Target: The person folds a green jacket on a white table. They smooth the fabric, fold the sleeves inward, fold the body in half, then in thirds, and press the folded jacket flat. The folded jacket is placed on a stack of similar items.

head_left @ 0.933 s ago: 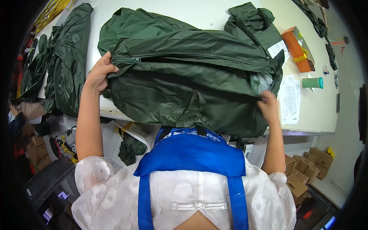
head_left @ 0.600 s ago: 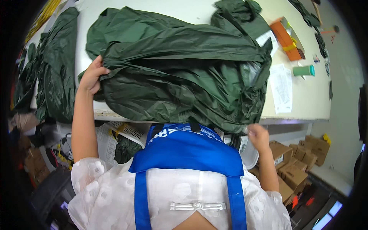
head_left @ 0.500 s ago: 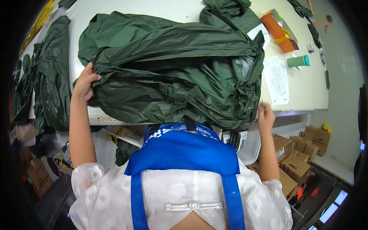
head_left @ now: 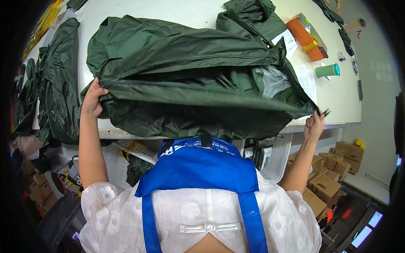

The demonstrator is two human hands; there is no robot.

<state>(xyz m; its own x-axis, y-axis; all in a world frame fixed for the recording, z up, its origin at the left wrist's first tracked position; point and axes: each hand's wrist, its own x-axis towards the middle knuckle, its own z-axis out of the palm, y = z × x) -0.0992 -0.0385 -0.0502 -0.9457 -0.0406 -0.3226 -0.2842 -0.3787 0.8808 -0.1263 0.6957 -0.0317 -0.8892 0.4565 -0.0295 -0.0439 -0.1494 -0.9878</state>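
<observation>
Left hand (head_left: 93, 98): closed, fingers pinching the left end of the dark green, thin-fabric zippered garment (head_left: 168, 46).
Right hand (head_left: 314, 125): closed, gripping the garment's right corner, near edge pulled taut; small dark tip sticks out past the fingers, can't tell what it is.
Garment position: lies across the white tabletop (head_left: 185, 10), near side hanging over the front edge.
Garment opening: long gap between two zipper edges, widest at right; pale grey translucent material (head_left: 276, 82) shows inside.
White perforated plastic basket (head_left: 136, 151): below the garment, left part; crumpled dark green fabric (head_left: 139, 168) in it.
White smooth-walled plastic bin (head_left: 282, 158): below the garment, right part; contents not readable.
Orange cardboard box with yellow tape (head_left: 304, 37): beyond the garment's right end; contents too small to tell.
Brown cardboard boxes (head_left: 327, 187): lower right of the garment, stacked; contents hidden.
Green cylinder with teal end (head_left: 328, 70): right of the garment, lying on its side.
In the way: garment's right corner covers part of the white printed sheets (head_left: 309, 80); second dark green fabric bundle (head_left: 249, 21) sits against its far side.
Left of garment: dark green draped fabric (head_left: 59, 80), apart.
</observation>
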